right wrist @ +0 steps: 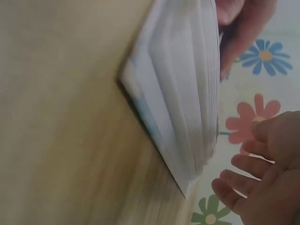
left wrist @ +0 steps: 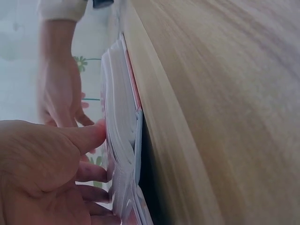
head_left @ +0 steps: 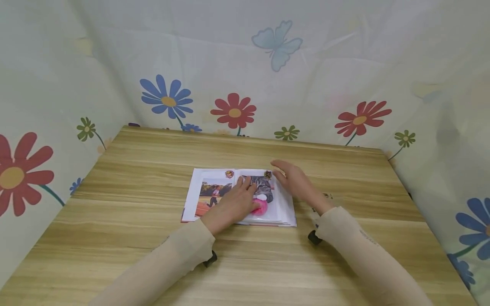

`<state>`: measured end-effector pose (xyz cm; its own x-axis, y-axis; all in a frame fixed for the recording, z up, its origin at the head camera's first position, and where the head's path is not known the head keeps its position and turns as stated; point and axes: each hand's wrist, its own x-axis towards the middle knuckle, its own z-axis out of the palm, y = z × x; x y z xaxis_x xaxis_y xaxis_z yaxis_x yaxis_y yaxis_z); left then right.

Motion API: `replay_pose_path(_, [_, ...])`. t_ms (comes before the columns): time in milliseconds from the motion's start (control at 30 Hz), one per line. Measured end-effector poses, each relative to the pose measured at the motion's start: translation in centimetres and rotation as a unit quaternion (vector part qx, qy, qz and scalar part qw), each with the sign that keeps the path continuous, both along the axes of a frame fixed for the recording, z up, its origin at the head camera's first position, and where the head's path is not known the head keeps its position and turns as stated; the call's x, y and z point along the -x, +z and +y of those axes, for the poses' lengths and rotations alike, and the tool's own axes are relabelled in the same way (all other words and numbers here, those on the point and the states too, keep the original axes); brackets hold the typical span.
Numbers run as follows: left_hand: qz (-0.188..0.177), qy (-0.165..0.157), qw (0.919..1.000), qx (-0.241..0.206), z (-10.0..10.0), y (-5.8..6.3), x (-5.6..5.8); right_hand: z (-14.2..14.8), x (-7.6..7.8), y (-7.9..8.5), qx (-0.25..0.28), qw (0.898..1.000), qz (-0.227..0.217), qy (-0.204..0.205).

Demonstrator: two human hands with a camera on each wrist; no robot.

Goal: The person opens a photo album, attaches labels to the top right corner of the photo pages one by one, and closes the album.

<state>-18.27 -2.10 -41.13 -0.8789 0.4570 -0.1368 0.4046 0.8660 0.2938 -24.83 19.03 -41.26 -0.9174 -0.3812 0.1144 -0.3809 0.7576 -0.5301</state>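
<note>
A photo album (head_left: 283, 208) lies spread on the wooden table. Its left page carries a photo of a runner (head_left: 208, 197); the right page has a picture of a grey tabby cat (head_left: 264, 189) with something pink below it. My left hand (head_left: 235, 202) rests across the middle of the album, fingertips touching the right page. In the left wrist view its thumb and fingers (left wrist: 89, 138) press on the pages, not curled round them. My right hand (head_left: 296, 180) hovers by the album's upper right corner, fingers extended, holding nothing; the right wrist view shows it apart from the page stack (right wrist: 187, 84).
The wood-grained table (head_left: 153, 153) spreads around the album. Behind it and on both sides hangs a pale curtain (head_left: 214, 51) printed with flowers and a butterfly. Dark bands (head_left: 314, 237) show at both wrists.
</note>
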Motion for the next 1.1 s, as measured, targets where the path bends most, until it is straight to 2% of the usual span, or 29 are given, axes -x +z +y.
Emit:
replay_pose_path(200, [-0.005,0.0,1.0,-0.002,-0.1,-0.1,0.1,-0.4,-2.9,-0.6,-0.066,0.997,0.002,0.045])
replay_pose_path(400, [0.008,-0.009,0.9999,-0.002,-0.1,-0.2,0.1,-1.1,-4.3,-1.4,-0.122,0.989,0.008,0.078])
replay_pose_path(600, [-0.005,-0.003,0.9999,-0.014,-0.2,-0.3,0.1,-1.4,-4.7,-1.7,-0.182,0.979,-0.005,0.092])
replay_pose_path(1100, [0.012,-0.019,0.9996,-0.02,-0.3,-0.2,0.2,-1.4,-4.5,-1.3,-0.18,0.981,-0.027,0.067])
